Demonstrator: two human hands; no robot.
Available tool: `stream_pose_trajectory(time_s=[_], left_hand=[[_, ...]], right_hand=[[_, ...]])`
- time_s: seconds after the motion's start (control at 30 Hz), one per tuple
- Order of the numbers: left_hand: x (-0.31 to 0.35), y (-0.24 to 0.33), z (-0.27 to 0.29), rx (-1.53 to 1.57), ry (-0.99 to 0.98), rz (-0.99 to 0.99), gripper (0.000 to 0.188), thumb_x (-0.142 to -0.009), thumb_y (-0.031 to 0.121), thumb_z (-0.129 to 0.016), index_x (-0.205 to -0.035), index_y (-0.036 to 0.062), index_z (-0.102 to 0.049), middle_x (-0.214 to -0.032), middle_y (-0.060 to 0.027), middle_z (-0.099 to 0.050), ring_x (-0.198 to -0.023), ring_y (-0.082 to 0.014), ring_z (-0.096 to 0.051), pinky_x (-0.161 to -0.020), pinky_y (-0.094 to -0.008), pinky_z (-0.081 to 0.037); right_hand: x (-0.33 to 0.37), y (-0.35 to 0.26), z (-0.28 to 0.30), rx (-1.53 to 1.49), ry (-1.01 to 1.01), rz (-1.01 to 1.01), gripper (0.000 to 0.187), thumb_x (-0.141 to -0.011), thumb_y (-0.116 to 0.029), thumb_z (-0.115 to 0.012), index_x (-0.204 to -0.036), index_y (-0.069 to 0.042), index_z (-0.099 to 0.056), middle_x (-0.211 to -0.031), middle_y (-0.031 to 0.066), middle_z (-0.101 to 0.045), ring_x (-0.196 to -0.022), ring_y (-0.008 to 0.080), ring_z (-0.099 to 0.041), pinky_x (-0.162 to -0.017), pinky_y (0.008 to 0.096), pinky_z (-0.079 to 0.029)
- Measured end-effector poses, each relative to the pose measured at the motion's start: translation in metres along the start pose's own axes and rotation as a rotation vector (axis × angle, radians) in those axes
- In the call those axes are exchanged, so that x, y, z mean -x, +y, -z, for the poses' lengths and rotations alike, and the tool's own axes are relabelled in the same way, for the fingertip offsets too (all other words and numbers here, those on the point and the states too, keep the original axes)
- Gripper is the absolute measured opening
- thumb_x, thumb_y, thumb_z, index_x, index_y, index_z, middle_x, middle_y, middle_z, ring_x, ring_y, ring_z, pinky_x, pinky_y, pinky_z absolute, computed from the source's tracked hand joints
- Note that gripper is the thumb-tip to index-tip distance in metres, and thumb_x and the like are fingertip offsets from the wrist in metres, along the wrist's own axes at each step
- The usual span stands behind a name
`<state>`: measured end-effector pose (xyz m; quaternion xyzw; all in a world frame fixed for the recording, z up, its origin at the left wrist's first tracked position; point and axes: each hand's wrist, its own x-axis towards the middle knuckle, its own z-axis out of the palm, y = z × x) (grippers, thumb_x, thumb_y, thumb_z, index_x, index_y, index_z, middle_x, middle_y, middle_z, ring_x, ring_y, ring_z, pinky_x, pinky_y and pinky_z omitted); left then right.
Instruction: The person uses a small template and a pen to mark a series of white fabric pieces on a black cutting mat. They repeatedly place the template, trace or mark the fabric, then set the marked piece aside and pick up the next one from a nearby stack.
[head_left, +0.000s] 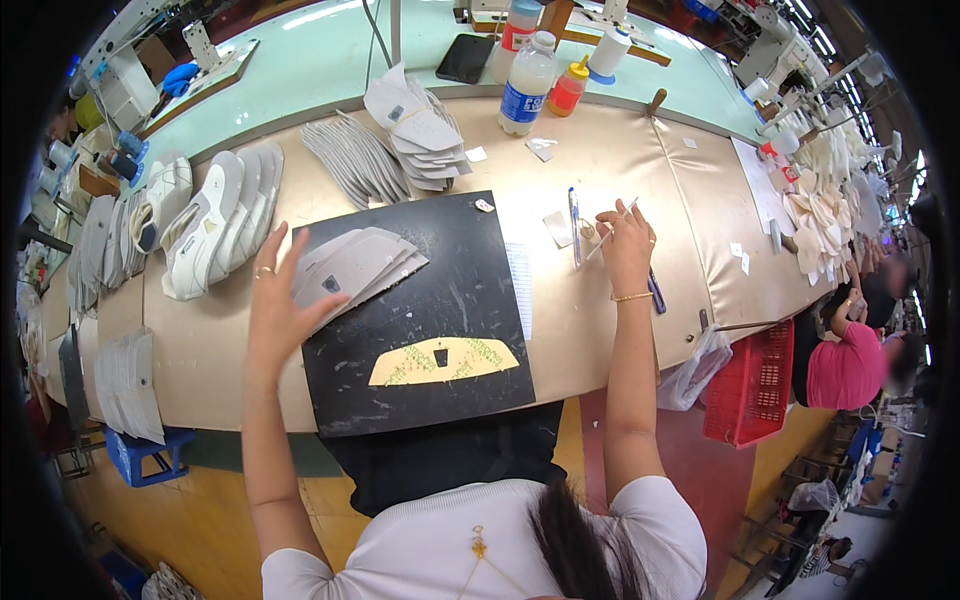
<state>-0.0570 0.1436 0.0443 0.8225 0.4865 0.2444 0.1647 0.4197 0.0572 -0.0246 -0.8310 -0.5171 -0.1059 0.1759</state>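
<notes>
My left hand is open with fingers spread. Its thumb overlaps the edge of a small stack of grey shoe-upper pieces lying on a black board; whether it touches them I cannot tell. Nearer to me on that board is a cream curved template with green marks and a small dark cutout. My right hand is raised right of the board, its fingers closed round a thin white pen-like stick. Beside it a blue pen and a dark pen lie on the table.
Stacks of grey pieces and white shoe uppers stand at the back and left. A clear bottle, a red bottle with a yellow cap and a phone are at the far side. A red crate stands right.
</notes>
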Motion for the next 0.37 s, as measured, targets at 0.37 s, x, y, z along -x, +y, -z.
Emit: stream_pose_trajectory(time_s=[0.37], left_hand=[[-0.054,-0.041,0.007,0.159,-0.648,0.401,0.113,-0.057,0.053,-0.095,-0.15,0.0055,-0.05,-0.139,-0.0262,-0.056,-0.127,-0.0388,-0.056,-0.11,-0.042,-0.042]], right_hand=[[-0.029,-0.004,0.011,-0.063,-0.254,0.055,0.005,-0.087,-0.015,-0.071,-0.088,-0.016,-0.076,-0.131,0.0097,-0.069,-0.125,0.0276,-0.061,-0.103,0.0486,-0.042]])
